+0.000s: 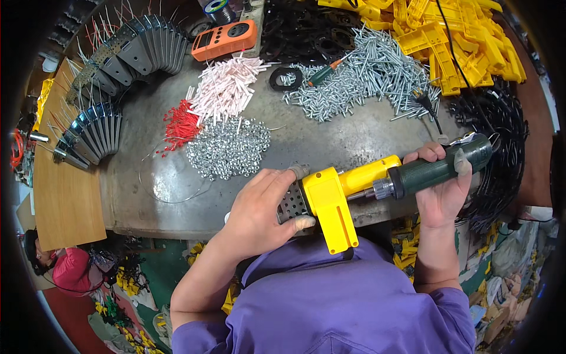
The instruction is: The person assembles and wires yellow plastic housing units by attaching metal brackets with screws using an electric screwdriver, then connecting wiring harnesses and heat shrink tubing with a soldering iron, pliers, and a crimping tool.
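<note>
In front of my body, near the table's front edge, my left hand [259,203] is closed around a perforated metal tube [292,203] with a yellow plastic housing [330,203] at its end. My thumb and forefinger press on opposite sides of it, close to the housing. A dark green electric screwdriver [439,170] lies nearly level in my right hand [442,197], fingers wrapped round its body. Its bit [364,193] points left and reaches the housing's right side; whether it sits on a screw cannot be seen. Some fingertips wear pale covers.
Heaps of metal nuts [227,147], red pieces [180,125], white sleeves [227,88] and screws [389,65] cover the table. An orange multimeter [225,40] stands behind. Yellow plastic parts [457,41] and black cables [501,153] fill the right; metal shells [132,56] line the left. Another person [73,271] is lower left.
</note>
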The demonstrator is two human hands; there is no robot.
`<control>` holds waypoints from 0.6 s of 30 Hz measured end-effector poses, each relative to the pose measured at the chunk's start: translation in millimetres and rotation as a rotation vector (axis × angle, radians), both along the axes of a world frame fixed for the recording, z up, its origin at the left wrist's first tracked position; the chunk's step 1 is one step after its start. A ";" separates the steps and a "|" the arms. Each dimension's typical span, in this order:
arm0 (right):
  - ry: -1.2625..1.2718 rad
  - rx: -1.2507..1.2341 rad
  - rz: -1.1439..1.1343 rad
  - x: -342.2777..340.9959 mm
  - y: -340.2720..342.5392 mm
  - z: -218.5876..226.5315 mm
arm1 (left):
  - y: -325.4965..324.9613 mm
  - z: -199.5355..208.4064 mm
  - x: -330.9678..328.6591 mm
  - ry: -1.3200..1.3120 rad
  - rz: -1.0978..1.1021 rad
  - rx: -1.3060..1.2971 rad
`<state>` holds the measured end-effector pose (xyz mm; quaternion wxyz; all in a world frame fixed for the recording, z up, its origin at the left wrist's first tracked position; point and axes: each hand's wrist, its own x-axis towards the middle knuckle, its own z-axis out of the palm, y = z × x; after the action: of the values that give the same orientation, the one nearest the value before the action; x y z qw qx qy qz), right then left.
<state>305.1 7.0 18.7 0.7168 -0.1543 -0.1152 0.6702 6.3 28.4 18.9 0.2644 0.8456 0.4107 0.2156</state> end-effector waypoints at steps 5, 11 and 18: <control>-0.106 -0.007 -0.105 4.9 13.8 10.5 | 0.8 0.0 -1.9 -0.044 -0.010 0.001; -0.087 -0.030 -0.104 -4.5 22.5 6.6 | 3.7 -8.2 -4.3 -0.087 -0.027 0.059; -0.052 -0.009 -0.083 -3.2 25.0 4.5 | 4.1 -3.6 -4.4 -0.068 -0.053 -0.002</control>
<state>301.9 32.0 23.1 0.7400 -0.1797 -0.1245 0.6361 1.9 32.5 15.3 0.2845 0.8480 0.3793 0.2369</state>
